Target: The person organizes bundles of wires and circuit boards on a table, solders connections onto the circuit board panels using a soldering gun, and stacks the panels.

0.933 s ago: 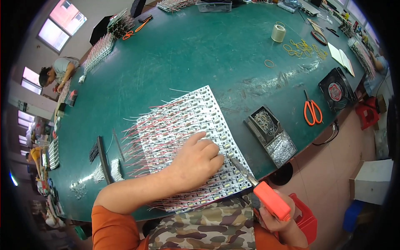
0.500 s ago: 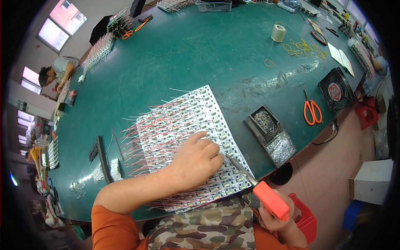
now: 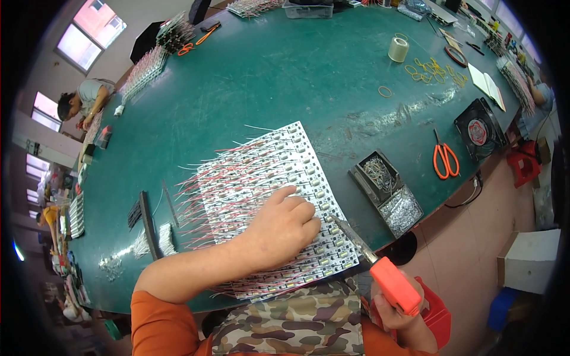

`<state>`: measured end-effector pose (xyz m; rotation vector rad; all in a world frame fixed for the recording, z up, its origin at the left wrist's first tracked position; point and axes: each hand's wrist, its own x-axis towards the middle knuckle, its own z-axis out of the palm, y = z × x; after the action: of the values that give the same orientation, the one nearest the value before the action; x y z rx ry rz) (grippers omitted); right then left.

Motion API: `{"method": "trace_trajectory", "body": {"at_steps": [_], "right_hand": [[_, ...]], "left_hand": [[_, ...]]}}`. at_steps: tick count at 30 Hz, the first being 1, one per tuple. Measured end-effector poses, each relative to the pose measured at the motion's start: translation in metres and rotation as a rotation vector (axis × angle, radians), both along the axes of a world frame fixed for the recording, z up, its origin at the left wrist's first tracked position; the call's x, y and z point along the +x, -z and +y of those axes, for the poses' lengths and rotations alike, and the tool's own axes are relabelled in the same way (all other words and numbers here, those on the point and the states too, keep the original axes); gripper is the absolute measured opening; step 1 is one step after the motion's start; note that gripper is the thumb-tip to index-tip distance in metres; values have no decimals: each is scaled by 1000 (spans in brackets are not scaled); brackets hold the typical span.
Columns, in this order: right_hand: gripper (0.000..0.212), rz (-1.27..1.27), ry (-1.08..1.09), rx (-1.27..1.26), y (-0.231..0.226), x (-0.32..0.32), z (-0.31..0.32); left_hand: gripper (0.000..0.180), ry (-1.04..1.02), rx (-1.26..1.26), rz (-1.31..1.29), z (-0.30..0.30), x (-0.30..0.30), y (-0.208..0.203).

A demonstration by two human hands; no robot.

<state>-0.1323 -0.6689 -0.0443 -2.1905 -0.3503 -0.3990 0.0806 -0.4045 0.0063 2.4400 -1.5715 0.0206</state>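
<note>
A white circuit-board panel (image 3: 301, 155) with rows of small components lies on the green table in front of me; red and white wires (image 3: 219, 178) stick out over its left part. My left hand (image 3: 279, 228) rests on the panel's middle, fingers curled down and pressed together. What they pinch, if anything, is hidden beneath them. My right hand (image 3: 407, 308) grips the red handle of a soldering iron (image 3: 395, 286) near the table's front edge. The iron's tip points up and left, over the panel just right of my left fingers; whether it touches cannot be told.
Right of the panel stands a dark box (image 3: 380, 188) with wire bits and crumpled foil. Farther right are orange-handled scissors (image 3: 445, 161) and a black fan (image 3: 480, 127). A dark bar (image 3: 149, 225) and white wires (image 3: 166, 239) lie left. A person (image 3: 92, 101) works at the far left.
The soldering iron in my right hand has shifted slightly right, its tip drawing a little away from my left fingers. My left hand stays on the panel.
</note>
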Motion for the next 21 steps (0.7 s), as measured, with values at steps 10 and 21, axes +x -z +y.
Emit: {"method": "trace_trajectory", "body": {"at_steps": [10, 21], "right_hand": [[56, -4, 31, 16, 1, -8, -4], [39, 209, 126, 445, 0, 0, 11]], "left_hand": [[23, -39, 24, -17, 14, -7, -11], [16, -987, -274, -255, 247, -59, -69]]}}
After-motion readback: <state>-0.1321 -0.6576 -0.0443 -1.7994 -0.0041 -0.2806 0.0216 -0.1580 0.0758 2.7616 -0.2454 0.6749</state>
